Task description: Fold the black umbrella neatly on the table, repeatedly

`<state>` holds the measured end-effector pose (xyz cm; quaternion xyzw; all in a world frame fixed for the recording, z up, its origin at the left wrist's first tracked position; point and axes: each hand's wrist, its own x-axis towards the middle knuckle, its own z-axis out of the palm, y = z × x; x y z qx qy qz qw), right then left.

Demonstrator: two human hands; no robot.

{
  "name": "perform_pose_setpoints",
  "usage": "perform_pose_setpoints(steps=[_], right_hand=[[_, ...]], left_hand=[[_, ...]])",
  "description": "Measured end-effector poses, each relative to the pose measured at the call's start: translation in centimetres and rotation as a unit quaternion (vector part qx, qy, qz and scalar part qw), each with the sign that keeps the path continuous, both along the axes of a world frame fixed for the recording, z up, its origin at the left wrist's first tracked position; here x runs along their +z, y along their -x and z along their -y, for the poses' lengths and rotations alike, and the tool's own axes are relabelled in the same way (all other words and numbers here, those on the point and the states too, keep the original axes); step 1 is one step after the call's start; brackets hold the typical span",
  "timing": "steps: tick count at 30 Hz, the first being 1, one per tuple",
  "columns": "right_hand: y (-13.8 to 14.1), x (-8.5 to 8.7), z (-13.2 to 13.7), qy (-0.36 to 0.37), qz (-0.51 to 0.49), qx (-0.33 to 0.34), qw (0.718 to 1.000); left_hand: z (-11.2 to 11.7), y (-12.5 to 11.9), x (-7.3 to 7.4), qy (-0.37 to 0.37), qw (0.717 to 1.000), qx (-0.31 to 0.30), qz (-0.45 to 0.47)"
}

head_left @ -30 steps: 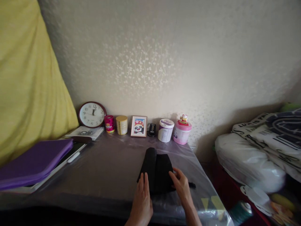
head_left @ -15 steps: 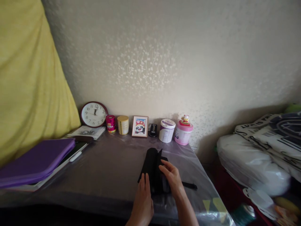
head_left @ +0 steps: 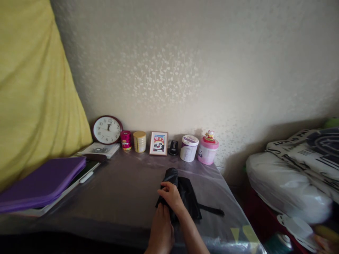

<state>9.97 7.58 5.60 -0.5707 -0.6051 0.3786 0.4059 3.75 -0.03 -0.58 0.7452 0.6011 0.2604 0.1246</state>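
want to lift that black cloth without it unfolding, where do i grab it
Take the thick rolled edge of the black cloth, coming from the left and closing over it as the right hand does. The roll is bulky and raised; the flat right part and thin strap would probably sag.

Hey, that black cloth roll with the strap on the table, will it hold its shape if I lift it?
Probably floppy: the black cloth roll creases and folds under the right hand. Likely light, being thin fabric. Its loose strap trails on the plastic table cover and would likely dangle.
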Motion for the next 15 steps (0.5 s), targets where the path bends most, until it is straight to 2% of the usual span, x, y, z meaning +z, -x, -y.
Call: perform_pose_setpoints(steps=[6,11,15], right_hand=[[0.5,0.4,0.1,0.016,0.137,0.007,0.99],[0.7,0.8,-0.2,0.02,0.154,0.022,0.988],[0.9,0.9,-0.3,-0.015,0.18,0.041,0.983]], left_hand=[[1.0,0.7,0.9,0.011,1.0,0.014,-0.013],[1.4,0.7,2.0,0.05,0.994,-0.007,-0.098],[1.2,0.3,3.1,0.066,0.992,-0.018,-0.105]])
